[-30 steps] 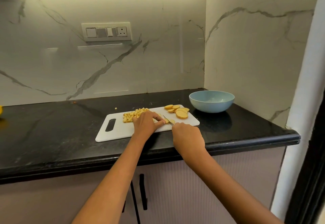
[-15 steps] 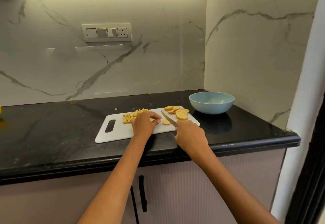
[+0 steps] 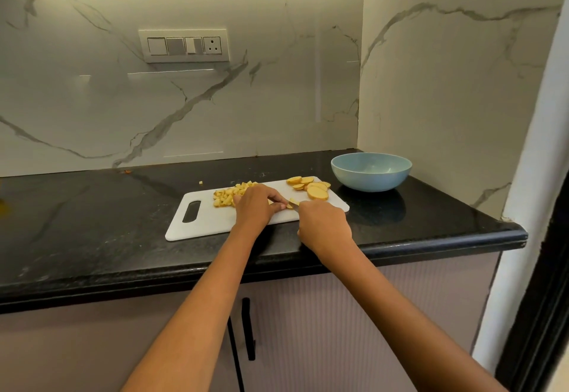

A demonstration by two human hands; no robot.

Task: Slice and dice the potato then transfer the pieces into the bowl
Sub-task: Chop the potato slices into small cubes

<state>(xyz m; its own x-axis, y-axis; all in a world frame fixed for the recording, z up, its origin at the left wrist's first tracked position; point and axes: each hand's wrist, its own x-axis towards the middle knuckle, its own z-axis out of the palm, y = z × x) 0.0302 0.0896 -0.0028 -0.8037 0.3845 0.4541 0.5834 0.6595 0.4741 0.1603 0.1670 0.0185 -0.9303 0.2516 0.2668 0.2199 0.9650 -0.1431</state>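
The fingers of the right hand (image 3: 324, 227) are curled around a knife handle that the hand hides; only a small part of the blade (image 3: 294, 203) shows, beside a potato piece (image 3: 293, 200). The fingers of the left hand (image 3: 255, 207) are bent and press down on that piece on the white cutting board (image 3: 209, 222). Behind the left hand lies a heap of diced potato (image 3: 226, 196), and further right the potato slices (image 3: 311, 187). The blue bowl (image 3: 371, 171) stands on the black bench (image 3: 92, 222) just beyond the board.
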